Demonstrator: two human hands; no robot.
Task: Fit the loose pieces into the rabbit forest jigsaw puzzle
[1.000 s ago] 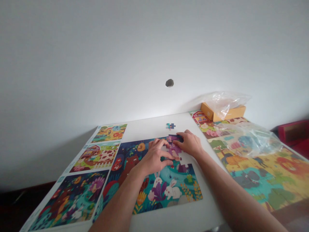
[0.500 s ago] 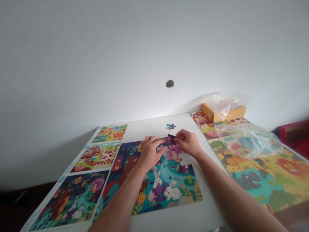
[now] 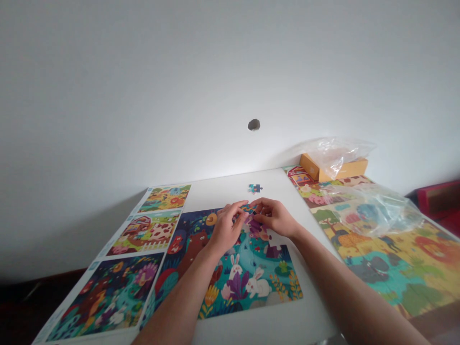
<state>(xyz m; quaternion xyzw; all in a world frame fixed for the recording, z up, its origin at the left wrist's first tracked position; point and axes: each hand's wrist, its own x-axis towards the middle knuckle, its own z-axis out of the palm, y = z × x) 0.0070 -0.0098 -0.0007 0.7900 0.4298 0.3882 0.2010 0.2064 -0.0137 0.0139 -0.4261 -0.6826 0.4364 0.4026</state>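
A colourful forest puzzle (image 3: 230,282) with rabbits and a bear lies on the white table (image 3: 223,189). My left hand (image 3: 226,229) and my right hand (image 3: 275,218) meet above its upper right part. Both pinch a small dark puzzle piece (image 3: 248,209) between their fingertips, held just over the puzzle. One loose blue piece (image 3: 255,188) lies on the table beyond the hands.
A sheet of reference pictures (image 3: 143,232) lies left of the puzzle. A finished animal puzzle (image 3: 388,244) lies at the right under a clear plastic bag (image 3: 373,206). An orange box (image 3: 336,167) with another bag stands at the back by the wall.
Both hands have lifted from pressing on the puzzle's upper right part and come together, now pinching a piece slightly above the puzzle.
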